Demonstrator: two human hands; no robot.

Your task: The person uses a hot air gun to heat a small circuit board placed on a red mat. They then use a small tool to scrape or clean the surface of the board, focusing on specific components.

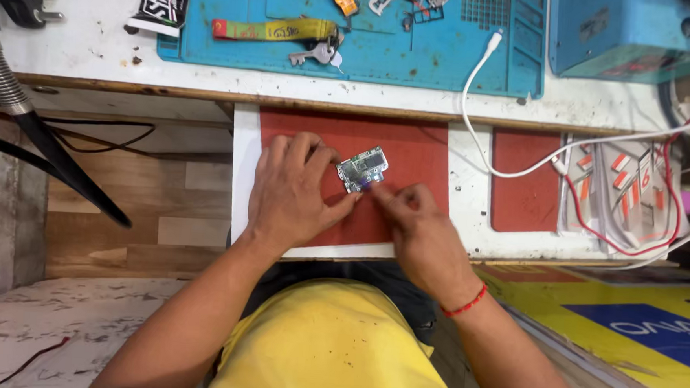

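Where hands (pixel 298 191) meet — red mat (pixel 410 146)

A black, flat packet with white lettering (pixel 162 2) lies at the white bench's top left, just beside the blue mat; small red-and-white labelled sachets (pixel 625 185) lie at right under cables; a yellow sign with a blue patch (pixel 637 323) fills the lower right.

Both hands crowd the small circuit board (pixel 362 169) on the red pad (pixel 418 147): left hand (pixel 290 191) blocks its left side, right hand (pixel 418 225) its lower right. Bare pad lies open to the right of the board. Further right, the white cable (pixel 474 138) loops across. Above, the bench edge (pixel 349 106) closes in; key and strap (pixel 279 31) clutter the blue mat (pixel 446 58).
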